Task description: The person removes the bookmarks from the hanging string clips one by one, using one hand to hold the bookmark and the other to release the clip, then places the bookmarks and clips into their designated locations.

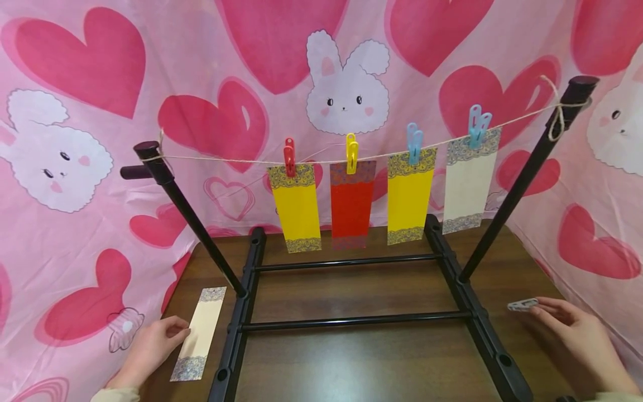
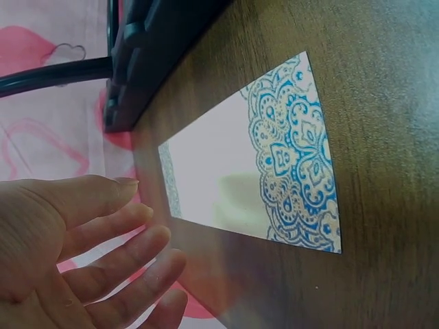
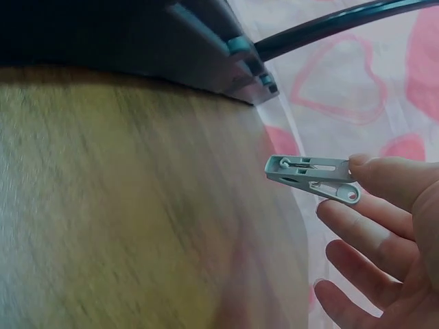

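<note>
Hands at a peg and a paper strip, beside a line with four strips already pegged.

Right hand point(image 1: 577, 332) pinches a pale clothes peg point(image 1: 522, 305) at its tail between thumb and forefinger, its other fingers loose, at the right edge of the tabletop point(image 1: 351, 357); left hand point(image 1: 150, 349) lies open with straight fingers at the edge of a cream paper strip point(image 1: 199, 334), which lies flat left of the black rack point(image 1: 351, 321). On the string point(image 1: 241, 161) hang a yellow, a red, a yellow and a cream strip under red, yellow and two blue pegs. As I judge it, this is the pick-up step for a fifth strip: the left hand's grip has not yet closed, so the strip must be lifted by its patterned end, held up to the bare string left of the red peg point(image 1: 289, 157), and the peg squeezed open over both.
</note>
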`<state>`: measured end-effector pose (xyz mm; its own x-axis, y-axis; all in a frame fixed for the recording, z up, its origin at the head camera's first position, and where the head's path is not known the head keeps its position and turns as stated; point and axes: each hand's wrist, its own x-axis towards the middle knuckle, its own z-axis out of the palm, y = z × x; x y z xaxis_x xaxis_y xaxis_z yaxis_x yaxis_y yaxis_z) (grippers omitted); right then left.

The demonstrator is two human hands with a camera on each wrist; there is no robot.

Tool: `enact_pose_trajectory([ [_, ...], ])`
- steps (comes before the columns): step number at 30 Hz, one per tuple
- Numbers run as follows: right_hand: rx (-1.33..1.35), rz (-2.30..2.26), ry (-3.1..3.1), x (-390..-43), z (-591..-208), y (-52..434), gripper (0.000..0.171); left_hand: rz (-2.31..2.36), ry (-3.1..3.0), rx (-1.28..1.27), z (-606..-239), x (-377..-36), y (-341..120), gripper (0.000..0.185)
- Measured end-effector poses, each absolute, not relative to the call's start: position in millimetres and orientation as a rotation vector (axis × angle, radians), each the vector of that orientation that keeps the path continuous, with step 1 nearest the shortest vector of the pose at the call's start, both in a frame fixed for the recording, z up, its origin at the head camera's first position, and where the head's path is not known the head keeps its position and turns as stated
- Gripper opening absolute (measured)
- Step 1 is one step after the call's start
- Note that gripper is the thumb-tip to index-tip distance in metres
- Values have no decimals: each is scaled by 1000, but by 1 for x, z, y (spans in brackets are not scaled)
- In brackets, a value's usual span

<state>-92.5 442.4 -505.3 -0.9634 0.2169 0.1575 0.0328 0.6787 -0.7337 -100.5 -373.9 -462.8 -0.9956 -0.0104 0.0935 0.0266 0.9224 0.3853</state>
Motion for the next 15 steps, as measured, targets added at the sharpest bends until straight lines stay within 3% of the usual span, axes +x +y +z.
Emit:
enact_pose_trajectory([
  [15, -190, 1030, -2705, -92, -509, 456, 48, -568, -2939, -50, -466, -99, -374, 7],
])
